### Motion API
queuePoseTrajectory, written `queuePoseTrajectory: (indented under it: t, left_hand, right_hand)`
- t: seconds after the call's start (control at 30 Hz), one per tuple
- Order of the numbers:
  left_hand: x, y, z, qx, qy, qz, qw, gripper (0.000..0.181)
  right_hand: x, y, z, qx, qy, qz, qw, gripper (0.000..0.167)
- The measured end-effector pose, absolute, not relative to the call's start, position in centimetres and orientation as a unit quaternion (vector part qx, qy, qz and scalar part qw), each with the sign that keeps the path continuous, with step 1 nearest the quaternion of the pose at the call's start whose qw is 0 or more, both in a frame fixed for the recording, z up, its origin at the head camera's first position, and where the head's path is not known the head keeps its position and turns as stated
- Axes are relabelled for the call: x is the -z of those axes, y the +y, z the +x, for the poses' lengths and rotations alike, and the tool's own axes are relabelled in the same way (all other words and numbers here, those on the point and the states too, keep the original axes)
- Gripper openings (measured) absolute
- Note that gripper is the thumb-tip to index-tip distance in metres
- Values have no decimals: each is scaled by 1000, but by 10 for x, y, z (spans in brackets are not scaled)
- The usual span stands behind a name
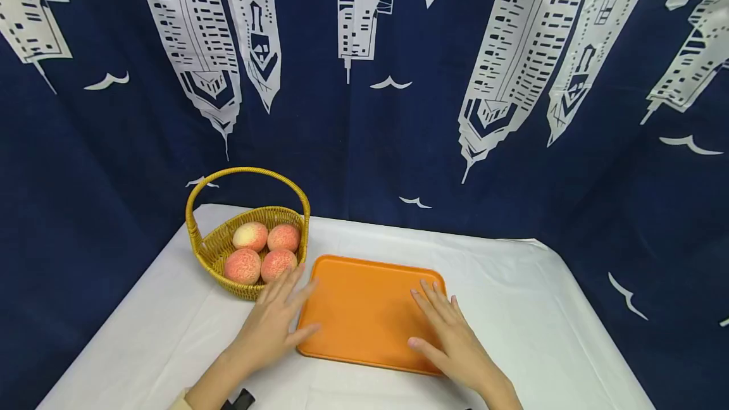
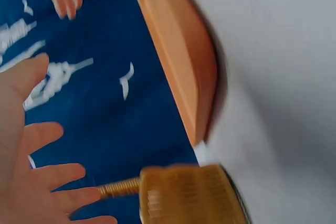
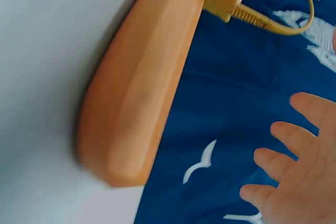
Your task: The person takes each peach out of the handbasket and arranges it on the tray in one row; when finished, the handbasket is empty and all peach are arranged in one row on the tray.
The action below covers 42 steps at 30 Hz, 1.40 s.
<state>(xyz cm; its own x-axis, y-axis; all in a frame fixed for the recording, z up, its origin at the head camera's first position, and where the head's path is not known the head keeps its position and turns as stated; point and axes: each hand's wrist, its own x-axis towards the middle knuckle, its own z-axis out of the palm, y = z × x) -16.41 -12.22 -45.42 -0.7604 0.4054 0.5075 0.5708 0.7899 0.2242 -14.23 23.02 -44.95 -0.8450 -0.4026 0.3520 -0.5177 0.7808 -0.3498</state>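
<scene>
An orange rectangular tray [image 1: 364, 309] lies on the white cloth in the head view, with nothing on its surface. To its left stands a yellow wicker basket [image 1: 213, 255] with a tall handle, holding several peach-like round fruits [image 1: 243, 266]. My left hand [image 1: 273, 324] is held above the tray's left edge, fingers spread, just in front of the basket. Over the tray's right side hovers my right hand [image 1: 452, 337], its fingers likewise spread. Both wrist views show the left hand [image 2: 47, 177] and right hand [image 3: 299, 166] apart from the tray, holding nothing.
A white cloth [image 1: 501, 290] covers the table. Behind it hangs a dark blue curtain [image 1: 342, 138] printed with white buildings and birds. The basket's arched handle [image 1: 250, 170] rises well above its rim.
</scene>
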Motion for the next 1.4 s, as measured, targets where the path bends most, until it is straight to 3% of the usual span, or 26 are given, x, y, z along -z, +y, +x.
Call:
queuePoseTrajectory:
  t: [0.17, 0.3, 0.53, 0.83, 1.17, 1.4]
  left_hand:
    - [448, -148, -188, 242, -905, -209, 281, 68]
    - [444, -168, -203, 291, -896, -167, 292, 64]
    - [434, -200, -220, 348, -909, -79, 217, 66]
    - [438, -224, -227, 358, -922, -52, 139, 75]
    - [454, -230, -231, 335, -931, -44, 136, 71]
    - [459, -227, -232, 330, -933, -39, 139, 68]
  right_hand:
    - [454, 250, -147, -322, -917, 216, 90, 70]
    - [459, 265, -151, -362, -909, 197, 65, 65]
    - [467, 283, -157, -377, -909, 162, 67, 60]
    - [481, 296, -164, -437, -879, 168, 84, 52]
    - [499, 299, -168, -482, -874, 68, -3, 56]
    - [508, 301, -169, -474, -879, 52, -21, 56]
